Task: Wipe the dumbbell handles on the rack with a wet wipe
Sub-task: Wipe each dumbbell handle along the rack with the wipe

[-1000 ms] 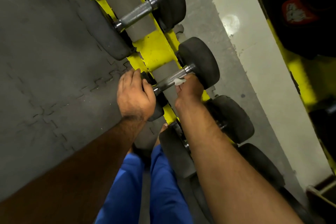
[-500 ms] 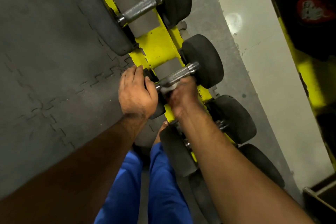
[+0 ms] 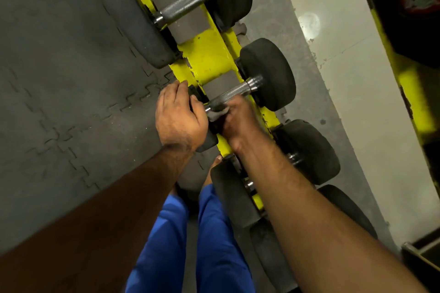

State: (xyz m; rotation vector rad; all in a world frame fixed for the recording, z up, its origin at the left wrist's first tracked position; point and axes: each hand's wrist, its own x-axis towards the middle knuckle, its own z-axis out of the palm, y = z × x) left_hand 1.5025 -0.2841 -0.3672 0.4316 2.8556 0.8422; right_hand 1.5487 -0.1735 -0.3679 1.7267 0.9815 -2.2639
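Wipe gripped on handle by right hand, dumbbell end held by curled left hand, yellow rack beneath

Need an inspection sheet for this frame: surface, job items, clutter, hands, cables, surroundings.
Surface: yellow rack with grey pads, paint chipped.
Job's things: knurled dumbbell handle being wiped; wet wipe bunched at its near end; larger dumbbell handle beyond, untouched.
Clutter: nothing seen.
Hands: left hand grips the near dumbbell head; right hand holds the wipe on the handle.
Cables: nothing seen.
Surroundings: interlocking floor mats to the left, pale wall to the right, more dumbbells nearer the person, blue trousers below.
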